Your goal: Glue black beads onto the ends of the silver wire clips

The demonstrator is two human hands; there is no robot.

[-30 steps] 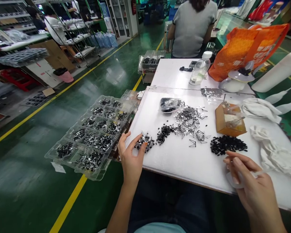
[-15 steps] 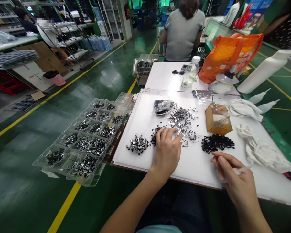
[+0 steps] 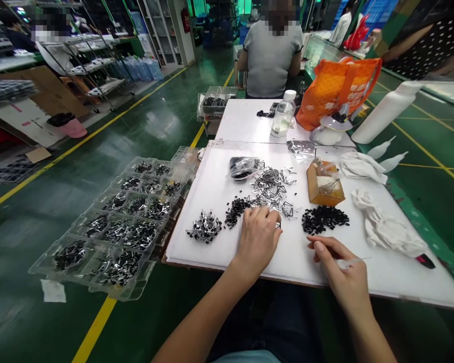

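- Bent metal clips [image 3: 270,189] lie in a loose heap on the white foam board [image 3: 189,247], just above my left hand [image 3: 258,241]; spread thin like this, they look easy to pick out one at a time.
- My left fingers [image 3: 267,214] are curled together over the heap's lower edge, beside a tiny dark piece [image 3: 278,225]; I cannot tell whether they are clamped on anything.
- My right hand [image 3: 342,267] pinches a thin clear pick [image 3: 353,261] between thumb and fingers, its tip pointing away from the clips.
- A larger pile of black parts [image 3: 323,219] sits to the right of the clips and a smaller black heap [image 3: 236,212] to their left, apparently kept apart so the kinds do not mix.
- A tight cluster of silver-and-black clips [image 3: 204,227] rests near the board's left side, close to a clear plastic tray [image 3: 136,291] whose compartments hold more clips, all within easy reach.
- A small cardboard box [image 3: 325,190] and a crumpled white cloth [image 3: 386,234] are set off to the right, out of the working area.
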